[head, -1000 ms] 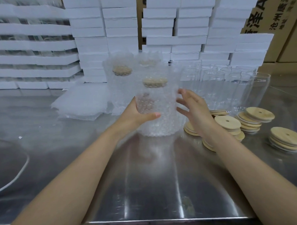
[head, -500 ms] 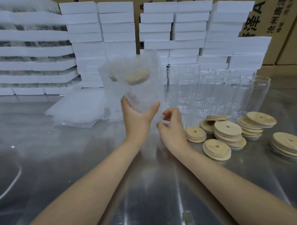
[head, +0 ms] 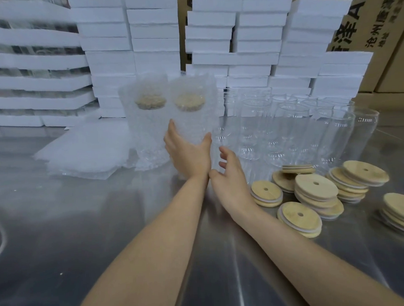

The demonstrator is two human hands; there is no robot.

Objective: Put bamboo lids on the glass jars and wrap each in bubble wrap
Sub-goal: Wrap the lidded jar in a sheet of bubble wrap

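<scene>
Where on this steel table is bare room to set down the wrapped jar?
The widest bare patch is the near-left steel table, in front of the bubble wrap sheets and left of the left hand that grips the wrapped jar. Crowded: the right side, with bamboo lids and glass jars; the standing wrapped jar fills the back.

Bamboo lids (head: 316,186): pale tan wood, fine grain, white seal rims. Bubble wrap (head: 195,123): clear, milky, all-over raised dot pattern. Glass jars (head: 287,126): colourless, see-through. Foam slabs (head: 257,58): plain white. Cartons (head: 373,25): brown card, black printed characters. Desk (head: 84,227): grey brushed steel, streaked with pale reflections.
</scene>
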